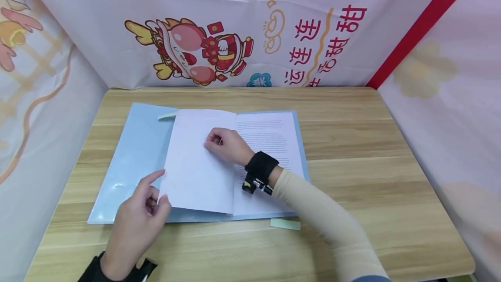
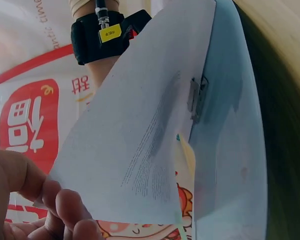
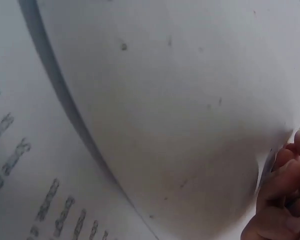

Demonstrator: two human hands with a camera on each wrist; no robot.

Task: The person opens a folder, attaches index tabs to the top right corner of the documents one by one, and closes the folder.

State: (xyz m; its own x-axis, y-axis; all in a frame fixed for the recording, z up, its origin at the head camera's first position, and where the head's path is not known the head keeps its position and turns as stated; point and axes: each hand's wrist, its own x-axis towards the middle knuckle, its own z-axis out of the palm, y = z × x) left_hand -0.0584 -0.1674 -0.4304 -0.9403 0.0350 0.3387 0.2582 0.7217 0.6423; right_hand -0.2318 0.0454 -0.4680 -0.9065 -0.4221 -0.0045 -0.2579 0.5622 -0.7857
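White sheet (image 1: 197, 164) w/ blank back facing up, lifted and bowed over to the left, its lower left corner raised off the folder; in the left wrist view faint print shows through it (image 2: 140, 145). Under it, a printed page (image 1: 270, 142) lies flat w/ small lines of text, on the right half of an open pale blue folder (image 1: 133, 160) spread flat on the desk. Folder's left flap is bare and glossy; a clip (image 2: 196, 97) sits on its inner face.
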